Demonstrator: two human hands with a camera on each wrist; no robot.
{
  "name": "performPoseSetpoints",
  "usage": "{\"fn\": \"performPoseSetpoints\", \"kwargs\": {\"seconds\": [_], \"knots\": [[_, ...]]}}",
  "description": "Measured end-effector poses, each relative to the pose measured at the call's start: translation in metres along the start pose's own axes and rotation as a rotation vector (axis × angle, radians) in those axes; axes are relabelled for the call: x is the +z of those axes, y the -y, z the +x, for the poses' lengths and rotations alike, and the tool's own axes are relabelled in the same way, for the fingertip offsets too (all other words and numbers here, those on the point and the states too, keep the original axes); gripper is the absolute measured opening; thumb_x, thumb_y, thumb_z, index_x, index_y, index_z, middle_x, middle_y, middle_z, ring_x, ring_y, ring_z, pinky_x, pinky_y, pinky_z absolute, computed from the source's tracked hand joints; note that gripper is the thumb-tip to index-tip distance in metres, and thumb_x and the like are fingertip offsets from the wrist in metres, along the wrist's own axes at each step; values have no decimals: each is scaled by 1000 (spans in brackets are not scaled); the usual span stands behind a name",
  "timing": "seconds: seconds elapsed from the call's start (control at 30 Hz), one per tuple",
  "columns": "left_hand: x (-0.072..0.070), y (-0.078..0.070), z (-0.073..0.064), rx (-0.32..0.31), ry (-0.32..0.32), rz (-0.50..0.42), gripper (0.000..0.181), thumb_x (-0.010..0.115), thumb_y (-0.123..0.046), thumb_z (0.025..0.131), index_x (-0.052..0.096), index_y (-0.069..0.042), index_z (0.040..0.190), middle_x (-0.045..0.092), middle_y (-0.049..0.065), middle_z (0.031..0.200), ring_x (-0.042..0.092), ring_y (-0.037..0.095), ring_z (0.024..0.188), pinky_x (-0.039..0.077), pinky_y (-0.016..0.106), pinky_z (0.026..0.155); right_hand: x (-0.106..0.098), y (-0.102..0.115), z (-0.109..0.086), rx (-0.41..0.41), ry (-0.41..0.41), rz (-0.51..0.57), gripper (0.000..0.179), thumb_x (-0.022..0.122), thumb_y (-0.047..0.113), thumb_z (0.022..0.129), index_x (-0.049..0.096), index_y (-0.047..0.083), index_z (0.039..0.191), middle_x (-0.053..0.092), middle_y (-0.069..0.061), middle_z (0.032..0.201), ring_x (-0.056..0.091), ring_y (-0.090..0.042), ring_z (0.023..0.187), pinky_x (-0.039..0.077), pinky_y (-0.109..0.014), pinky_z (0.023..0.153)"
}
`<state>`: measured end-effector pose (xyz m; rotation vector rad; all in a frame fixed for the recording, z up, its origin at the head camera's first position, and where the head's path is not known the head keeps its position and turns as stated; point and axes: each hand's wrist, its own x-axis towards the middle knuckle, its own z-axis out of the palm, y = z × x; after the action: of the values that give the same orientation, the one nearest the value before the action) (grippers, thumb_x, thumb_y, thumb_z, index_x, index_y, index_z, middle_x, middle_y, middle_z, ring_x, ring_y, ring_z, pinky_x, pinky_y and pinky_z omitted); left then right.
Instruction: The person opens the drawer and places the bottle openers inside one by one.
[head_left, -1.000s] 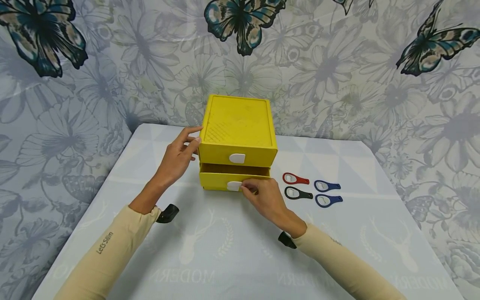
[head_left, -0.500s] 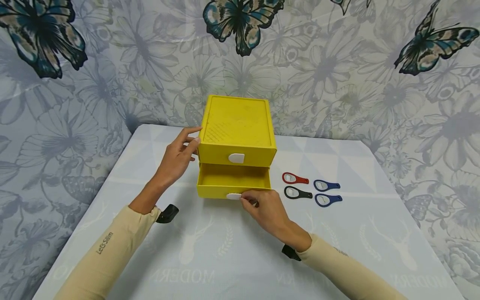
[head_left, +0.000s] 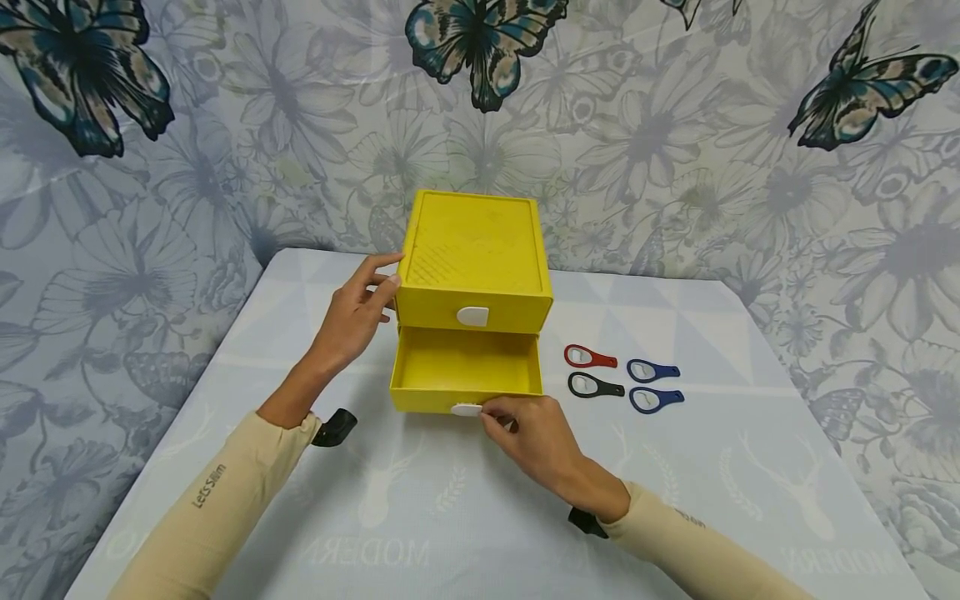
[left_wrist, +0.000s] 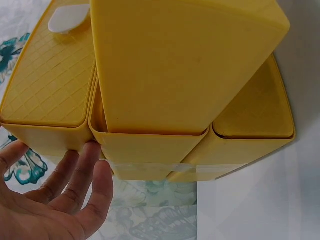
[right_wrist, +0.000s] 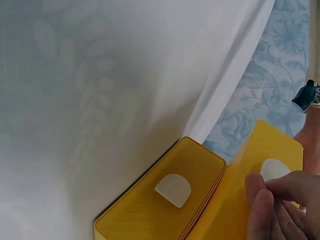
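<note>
A yellow drawer cabinet (head_left: 476,246) stands on the table, with one drawer (head_left: 465,365) pulled well out and nothing seen inside it. My right hand (head_left: 536,437) pinches the white handle (head_left: 466,410) of that drawer between thumb and fingers; the right wrist view shows the pinched handle (right_wrist: 274,169) closely. Against the cabinet's left side, my left hand (head_left: 348,321) rests its fingertips, fingers spread and loosely bent. In the left wrist view, the pulled-out drawer (left_wrist: 185,65) juts out between two closed ones.
Right of the cabinet lie a red bottle opener (head_left: 591,357), a black bottle opener (head_left: 596,385) and two blue ones, the upper blue bottle opener (head_left: 654,371) above the other. A patterned cloth covers the table (head_left: 480,517). Behind it hangs a floral backdrop (head_left: 637,167) with butterflies.
My right hand has drawn the drawer toward me, from slightly out to well out, showing more of its inside. My left hand has stayed at the cabinet's side.
</note>
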<state>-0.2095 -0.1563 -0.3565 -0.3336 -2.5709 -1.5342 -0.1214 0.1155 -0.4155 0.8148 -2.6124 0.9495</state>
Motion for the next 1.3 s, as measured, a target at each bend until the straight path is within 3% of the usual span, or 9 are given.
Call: {"fn": "performPoseSetpoints", "kwargs": {"seconds": [0.5,1.1,1.3], "knots": [[-1,-1,0,-11,-1,4,49,41,-47,106,39,-32,153,58,15,131,64,32,101,56,51,87,0,7,-11,-35,-12,-16,5,81,9,84,79,9,88,75,2,77,66,-1,63,52,-11,59],[-2,2,0,32,-6,-8,47,40,-45,107,40,-32,152,58,16,129,65,31,101,56,49,85,0,14,-20,-43,13,0,7,80,9,85,80,13,91,75,5,81,65,2,66,52,-11,58],[0,2,1,33,-5,-14,47,41,-45,107,41,-31,152,59,15,128,65,31,100,56,51,85,-10,12,-25,-97,-7,68,6,78,10,86,79,12,92,76,3,85,66,2,67,52,-11,59]]}}
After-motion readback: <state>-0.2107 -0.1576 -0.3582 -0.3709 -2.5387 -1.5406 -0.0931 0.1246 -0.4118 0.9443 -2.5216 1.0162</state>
